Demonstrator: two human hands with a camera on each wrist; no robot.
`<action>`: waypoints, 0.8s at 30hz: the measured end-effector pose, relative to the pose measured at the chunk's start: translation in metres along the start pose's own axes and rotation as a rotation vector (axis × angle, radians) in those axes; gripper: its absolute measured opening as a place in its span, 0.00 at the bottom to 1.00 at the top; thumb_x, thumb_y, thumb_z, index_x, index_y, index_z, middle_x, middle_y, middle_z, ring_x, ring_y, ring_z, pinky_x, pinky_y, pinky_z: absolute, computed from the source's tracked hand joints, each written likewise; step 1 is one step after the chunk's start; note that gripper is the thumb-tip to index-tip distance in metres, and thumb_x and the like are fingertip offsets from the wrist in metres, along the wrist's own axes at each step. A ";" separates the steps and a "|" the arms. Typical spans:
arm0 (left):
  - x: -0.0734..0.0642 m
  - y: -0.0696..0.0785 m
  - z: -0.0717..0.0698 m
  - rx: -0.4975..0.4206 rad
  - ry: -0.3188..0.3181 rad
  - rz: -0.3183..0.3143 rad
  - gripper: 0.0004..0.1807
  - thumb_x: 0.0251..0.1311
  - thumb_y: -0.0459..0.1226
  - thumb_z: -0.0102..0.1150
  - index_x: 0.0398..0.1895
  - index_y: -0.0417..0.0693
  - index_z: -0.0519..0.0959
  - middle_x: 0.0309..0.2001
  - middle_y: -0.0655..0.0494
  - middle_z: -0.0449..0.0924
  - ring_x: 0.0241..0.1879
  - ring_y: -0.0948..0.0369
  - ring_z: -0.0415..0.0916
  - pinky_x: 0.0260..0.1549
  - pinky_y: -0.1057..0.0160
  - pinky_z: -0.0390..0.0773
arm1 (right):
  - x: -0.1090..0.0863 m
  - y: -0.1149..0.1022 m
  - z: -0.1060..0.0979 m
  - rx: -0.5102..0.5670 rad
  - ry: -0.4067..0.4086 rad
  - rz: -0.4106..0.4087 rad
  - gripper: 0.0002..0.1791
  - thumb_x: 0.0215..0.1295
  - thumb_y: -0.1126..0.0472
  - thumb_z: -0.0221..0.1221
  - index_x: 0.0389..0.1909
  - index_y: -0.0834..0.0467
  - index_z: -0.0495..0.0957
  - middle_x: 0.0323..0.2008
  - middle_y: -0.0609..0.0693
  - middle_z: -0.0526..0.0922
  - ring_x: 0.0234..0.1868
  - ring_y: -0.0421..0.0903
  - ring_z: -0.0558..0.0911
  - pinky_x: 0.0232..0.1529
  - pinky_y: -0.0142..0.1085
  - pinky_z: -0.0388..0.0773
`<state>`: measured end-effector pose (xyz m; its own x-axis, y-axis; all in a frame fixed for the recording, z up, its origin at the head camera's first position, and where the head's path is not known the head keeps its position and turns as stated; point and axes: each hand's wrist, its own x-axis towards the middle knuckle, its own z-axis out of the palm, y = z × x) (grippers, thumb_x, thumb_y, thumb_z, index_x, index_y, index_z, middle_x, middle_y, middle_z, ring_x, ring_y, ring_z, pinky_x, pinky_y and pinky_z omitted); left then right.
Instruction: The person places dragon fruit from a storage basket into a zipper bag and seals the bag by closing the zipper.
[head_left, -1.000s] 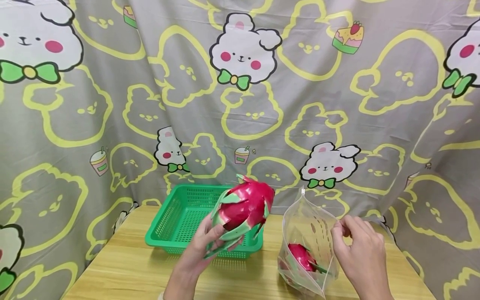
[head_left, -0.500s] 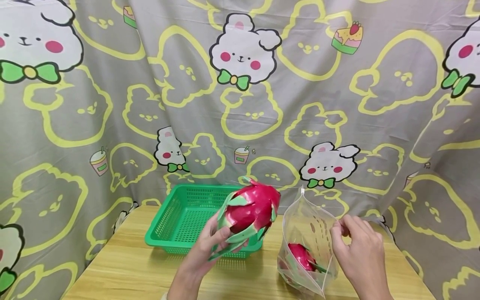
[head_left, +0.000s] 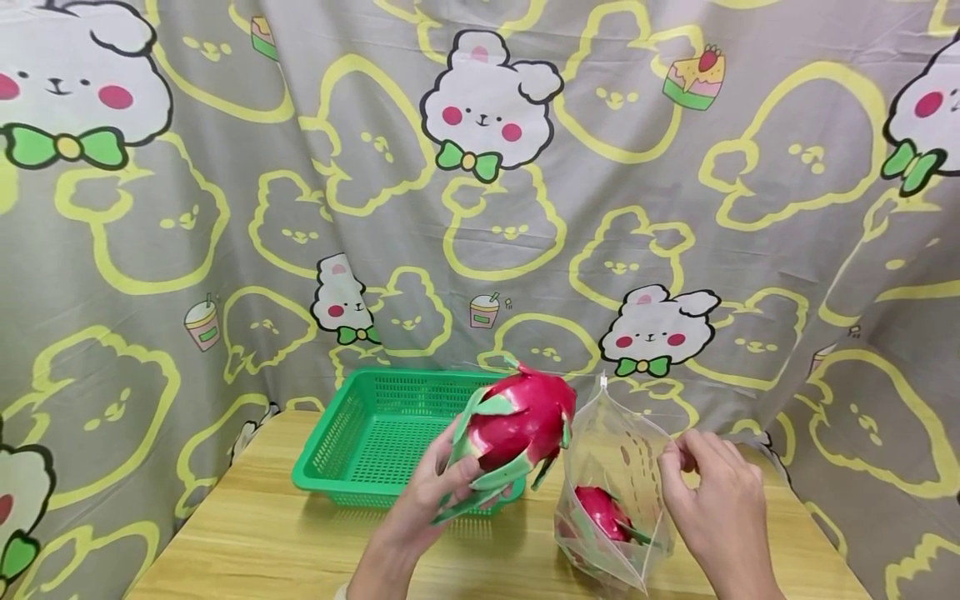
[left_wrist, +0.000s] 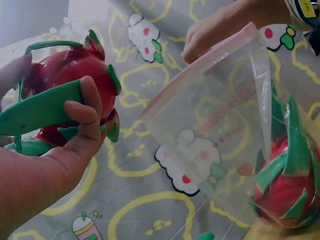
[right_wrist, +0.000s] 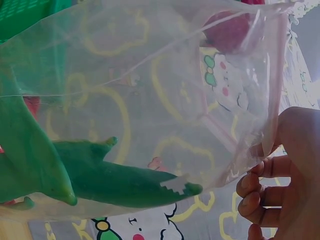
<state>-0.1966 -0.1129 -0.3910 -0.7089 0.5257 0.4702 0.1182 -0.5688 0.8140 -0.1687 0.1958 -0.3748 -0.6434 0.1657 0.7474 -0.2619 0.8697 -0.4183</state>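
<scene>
A red dragon fruit point(head_left: 517, 425) with green scales is held up by my left hand point(head_left: 435, 483), its fingers curled round the fruit's lower side. This fruit hangs in the air between the basket and the bag. My right hand point(head_left: 712, 492) pinches the rim of a clear zip bag point(head_left: 637, 450), which stands on the table with its mouth spread wide. Inside the bag lies another dragon fruit point(head_left: 602, 512). In the right wrist view, thumb and fingers grip the pinkish zip edge point(right_wrist: 274, 100). The left wrist view shows the held fruit point(left_wrist: 80, 70) apart from the bag point(left_wrist: 215, 100).
A green plastic basket point(head_left: 315, 467) with perforated walls stands on the left of the wooden table point(head_left: 225, 542), behind my left hand. A grey curtain point(head_left: 525, 225) with cartoon prints hangs behind the table.
My left hand has carried the dragon fruit to the right and slightly down, closer to the bag's mouth. The right hand and the bag have hardly moved.
</scene>
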 end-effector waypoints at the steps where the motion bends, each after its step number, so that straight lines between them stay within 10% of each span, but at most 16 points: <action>1: 0.001 -0.001 0.002 0.004 0.007 -0.007 0.33 0.73 0.38 0.52 0.78 0.42 0.56 0.57 0.38 0.75 0.41 0.54 0.83 0.33 0.65 0.81 | 0.000 0.000 0.000 -0.001 0.000 0.001 0.14 0.63 0.67 0.56 0.19 0.51 0.70 0.21 0.46 0.71 0.29 0.47 0.69 0.33 0.45 0.57; 24: 0.011 -0.002 0.025 0.131 0.106 -0.168 0.37 0.69 0.42 0.59 0.79 0.53 0.59 0.67 0.39 0.69 0.50 0.47 0.82 0.44 0.55 0.84 | 0.001 0.002 -0.001 0.012 0.023 -0.023 0.15 0.61 0.68 0.56 0.18 0.50 0.69 0.21 0.45 0.71 0.28 0.46 0.69 0.32 0.44 0.57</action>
<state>-0.1878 -0.0901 -0.3794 -0.7943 0.5328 0.2917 0.0769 -0.3882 0.9184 -0.1695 0.1981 -0.3743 -0.6209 0.1565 0.7681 -0.2852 0.8676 -0.4073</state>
